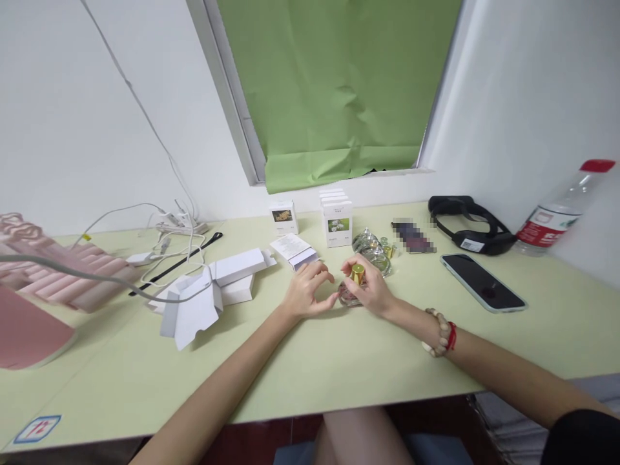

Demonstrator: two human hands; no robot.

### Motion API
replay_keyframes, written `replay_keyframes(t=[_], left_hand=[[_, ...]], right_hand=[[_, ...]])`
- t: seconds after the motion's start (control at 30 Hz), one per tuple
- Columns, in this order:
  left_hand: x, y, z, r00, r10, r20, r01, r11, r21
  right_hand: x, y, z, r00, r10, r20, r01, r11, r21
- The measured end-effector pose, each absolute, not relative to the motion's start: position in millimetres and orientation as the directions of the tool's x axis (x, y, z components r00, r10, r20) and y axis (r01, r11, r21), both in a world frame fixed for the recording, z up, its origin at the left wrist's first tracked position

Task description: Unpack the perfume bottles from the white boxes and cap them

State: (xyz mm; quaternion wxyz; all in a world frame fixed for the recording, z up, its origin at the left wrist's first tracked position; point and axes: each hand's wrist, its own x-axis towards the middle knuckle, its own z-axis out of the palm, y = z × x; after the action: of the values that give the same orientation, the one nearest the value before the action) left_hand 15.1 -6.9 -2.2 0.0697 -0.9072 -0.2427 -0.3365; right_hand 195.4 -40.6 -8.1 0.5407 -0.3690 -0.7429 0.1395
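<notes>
My right hand (372, 290) curls around a glass perfume bottle (347, 297) with a shiny gold cap (358, 274), which rests on the table. To its left, my left hand (310, 289) is open, fingers bent and apart. Its thumb tip is at the bottle's left edge; whether it touches, I cannot tell. Just behind my right hand lie more clear glass bottles (367, 242) and small gold-and-green caps (389, 247). An unfolded white carton (293, 248) lies beyond my left hand. Small white boxes with flower pictures (338, 225) stand further back.
On the left are opened white cartons (194, 310), tangled cables with a power strip (181, 226), and pink rolled items (72, 278). To the right lie a phone (483, 283), a black headset (469, 226) and a red-capped plastic bottle (552, 219). The table's front edge (271, 418) is near my lap.
</notes>
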Motion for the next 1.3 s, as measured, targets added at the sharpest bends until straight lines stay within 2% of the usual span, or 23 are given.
replay_keyframes(t=[0.2,0.37,0.53,0.67,0.77,0.87,1.0,1.1,1.3], left_hand=[[26.8,-12.2,-4.5,0.716,0.36,0.598,0.402,-0.913,0.068],[26.9,-11.3,-6.7,0.748,0.325,0.578,0.374,-0.927,0.038],[27.1,-13.1,-6.2,0.783,0.362,0.505,0.394,-0.918,0.047],[27.7,-11.6,-7.2,0.784,0.409,0.467,0.422,-0.903,0.081],[27.6,-9.7,-8.5,0.776,0.431,0.46,0.458,-0.887,0.058],[26.4,-9.1,-9.0,0.764,0.437,0.474,0.508,-0.861,-0.025],[22.7,-9.0,-8.6,0.759,0.435,0.484,0.537,-0.839,-0.087],[19.8,-8.3,-8.1,0.768,0.434,0.47,0.524,-0.849,-0.072],[18.1,-8.3,-7.3,0.767,0.459,0.449,0.526,-0.85,-0.03]], right_hand=[[184.4,-47.3,-8.1,-0.181,0.75,0.637,0.276,0.66,-0.699],[184.7,-48.1,-9.6,-0.23,0.718,0.657,0.222,0.696,-0.683],[186.4,-46.2,-9.9,-0.234,0.719,0.655,0.202,0.695,-0.69],[186.5,-47.6,-7.9,-0.235,0.769,0.595,0.197,0.637,-0.745],[186.4,-46.0,-7.3,-0.17,0.836,0.522,0.175,0.547,-0.819],[185.1,-41.9,-9.2,-0.023,0.879,0.475,0.121,0.474,-0.872],[183.1,-40.6,-12.3,0.086,0.843,0.531,0.165,0.514,-0.842],[183.2,-43.5,-13.2,0.064,0.817,0.573,0.228,0.547,-0.805],[185.8,-46.3,-12.9,0.002,0.841,0.54,0.208,0.528,-0.823]])
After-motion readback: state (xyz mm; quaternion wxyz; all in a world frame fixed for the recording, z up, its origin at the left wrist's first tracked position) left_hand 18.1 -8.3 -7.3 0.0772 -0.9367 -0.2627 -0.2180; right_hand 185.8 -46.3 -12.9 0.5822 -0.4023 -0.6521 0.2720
